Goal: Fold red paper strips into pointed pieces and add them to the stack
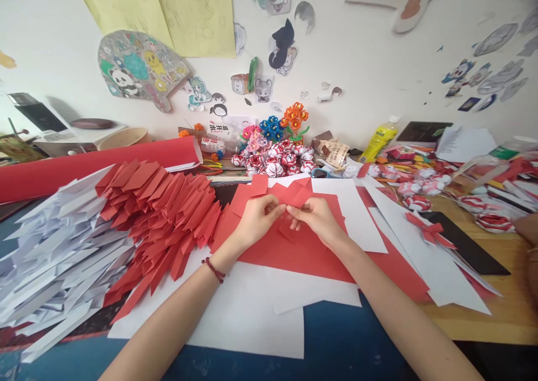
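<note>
Left hand [257,218] and right hand [318,217] pinch red slip [296,194] narrowly | above red sheet's [311,258] far edge | uneven pull may tear the slip

We note one small red paper piece [294,196], matte and angular, raised over a red sheet [311,255]; its folds we cannot make out.

Matt red paper [302,258], smooth wooden table [483,308]
</note>
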Available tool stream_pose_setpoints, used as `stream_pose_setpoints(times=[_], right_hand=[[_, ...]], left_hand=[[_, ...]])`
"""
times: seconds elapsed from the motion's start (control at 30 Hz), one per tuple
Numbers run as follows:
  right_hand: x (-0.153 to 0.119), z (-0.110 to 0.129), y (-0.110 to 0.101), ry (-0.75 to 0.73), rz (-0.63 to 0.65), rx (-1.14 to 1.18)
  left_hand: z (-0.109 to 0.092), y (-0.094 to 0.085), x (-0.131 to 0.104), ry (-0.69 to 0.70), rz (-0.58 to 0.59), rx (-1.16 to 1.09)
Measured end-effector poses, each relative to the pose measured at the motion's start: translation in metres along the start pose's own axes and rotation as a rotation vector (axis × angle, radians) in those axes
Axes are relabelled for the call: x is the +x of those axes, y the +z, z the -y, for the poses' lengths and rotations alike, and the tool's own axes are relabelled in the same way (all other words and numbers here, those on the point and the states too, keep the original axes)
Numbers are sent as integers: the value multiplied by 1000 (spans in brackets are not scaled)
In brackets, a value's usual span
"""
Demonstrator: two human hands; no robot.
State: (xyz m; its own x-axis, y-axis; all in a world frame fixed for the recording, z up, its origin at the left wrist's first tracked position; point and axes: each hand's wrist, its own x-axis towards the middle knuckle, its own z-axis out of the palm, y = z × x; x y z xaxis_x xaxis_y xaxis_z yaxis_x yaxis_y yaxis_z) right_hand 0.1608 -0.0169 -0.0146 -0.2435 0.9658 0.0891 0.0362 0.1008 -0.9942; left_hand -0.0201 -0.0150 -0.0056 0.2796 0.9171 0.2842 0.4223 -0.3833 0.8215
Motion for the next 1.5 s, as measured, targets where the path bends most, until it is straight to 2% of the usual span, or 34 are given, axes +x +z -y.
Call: stream_pose_setpoints(times=[0.13, 0.27, 0.33, 0.47, 0.57, 0.7, 0.8, 0.97, 1.17, 1.5], right_hand=[[0, 3, 0, 61, -4, -17], [2, 6, -3, -34, -166, -35], [4, 4, -5, -90, -231, -53], [7, -6, -11, -31, -245, -57], [9, -13, -13, -42, -243, -57], [8, -13, -13, -45, -274, -66], [6, -10, -13, -31, -242, -89], [6, -10, -14, -38, -148, -340], [5, -11, -10, -133, -168, -692], [9, -18, -15, -227, -119, -698]], left_hand=[[3, -6, 3, 7, 26, 25], [11, -23, 6, 15, 250, 74], [16, -31, 7, 11, 318, 106], [21, -35, 8, 10, 235, 134], [20, -33, 8, 13, 174, 113], [15, -33, 7, 22, 181, 94], [14, -35, 6, 16, 163, 128], [22, -34, 7, 1, 117, 300], [31, -27, 7, 57, 87, 457], [37, -11, 10, 60, 30, 401]])
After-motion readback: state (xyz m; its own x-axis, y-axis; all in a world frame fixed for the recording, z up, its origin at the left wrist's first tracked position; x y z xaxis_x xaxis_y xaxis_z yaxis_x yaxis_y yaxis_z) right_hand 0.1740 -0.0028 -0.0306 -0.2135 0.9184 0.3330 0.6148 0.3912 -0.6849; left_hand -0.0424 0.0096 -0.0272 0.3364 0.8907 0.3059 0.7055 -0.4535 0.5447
